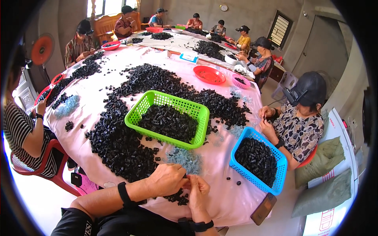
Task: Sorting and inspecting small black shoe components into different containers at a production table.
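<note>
Near the table's front edge, my left hand (167,181) and my right hand (198,192) meet with bent fingers pinched together. What sits between the fingertips is too small and covered to make out. Just beyond them lies a small heap of see-through bluish pieces (184,159). A large pile of small black parts (118,141) spreads to the left and behind, with a few more under my hands. The green basket (136,128), partly filled with black parts, stands farther back. To the right is a blue basket (246,177) holding longer black pieces.
A phone (264,208) lies at the table's right front edge. Close on the right sits a person (301,126), both hands raised; another person (27,133) is at the left. Behind the green basket are a red tray (209,74) and a pink basket (241,81). Several people work farther back.
</note>
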Demonstrator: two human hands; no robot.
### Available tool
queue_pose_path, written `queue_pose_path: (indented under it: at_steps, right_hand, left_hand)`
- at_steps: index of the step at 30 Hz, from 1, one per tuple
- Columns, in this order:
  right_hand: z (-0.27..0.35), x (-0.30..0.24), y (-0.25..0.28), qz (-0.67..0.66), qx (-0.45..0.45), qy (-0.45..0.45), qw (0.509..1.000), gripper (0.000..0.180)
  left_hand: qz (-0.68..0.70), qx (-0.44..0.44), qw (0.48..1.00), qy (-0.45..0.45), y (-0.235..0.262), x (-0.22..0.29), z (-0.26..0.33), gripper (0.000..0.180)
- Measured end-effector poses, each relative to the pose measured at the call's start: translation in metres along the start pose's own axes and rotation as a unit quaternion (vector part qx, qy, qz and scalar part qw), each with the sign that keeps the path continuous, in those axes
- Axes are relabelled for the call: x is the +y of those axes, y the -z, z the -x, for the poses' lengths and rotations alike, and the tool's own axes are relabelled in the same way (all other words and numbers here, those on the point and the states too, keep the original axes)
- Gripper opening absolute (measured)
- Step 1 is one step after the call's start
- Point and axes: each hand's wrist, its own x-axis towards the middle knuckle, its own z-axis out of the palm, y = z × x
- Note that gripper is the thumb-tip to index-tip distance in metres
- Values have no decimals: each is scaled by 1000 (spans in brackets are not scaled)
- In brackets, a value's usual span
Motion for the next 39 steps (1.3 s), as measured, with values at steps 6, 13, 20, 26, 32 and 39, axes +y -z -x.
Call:
queue_pose_path:
  at_steps: [6, 13, 20, 26, 32, 39]
  right_hand:
    - [-1, 2, 0, 19, 9, 10, 1000, 30]
    - [-2, 3, 1, -5, -2, 6, 1000, 37]
    - [-1, -3, -2, -3, -2, 3, 1000, 35]
    - [-2, -3, -5, 22, -8, 11, 1000, 28]
    - [-2, -3, -8, 21, -5, 9, 1000, 21]
    - [-1, -7, -7, 32, -15, 3, 999, 19]
  left_hand:
    - [17, 11, 1000, 0, -3, 0, 3, 25]
    - [17, -8, 999, 28, 4, -11, -3, 23]
    - [3, 192, 973, 127, 57, -60, -28, 27]
    - [-81, 8, 977, 195, 47, -91, -4, 13]
    - [-134, -22, 981, 139, 15, -106, 2, 11]
    - [-155, -85, 970, 167, 20, -91, -4, 16]
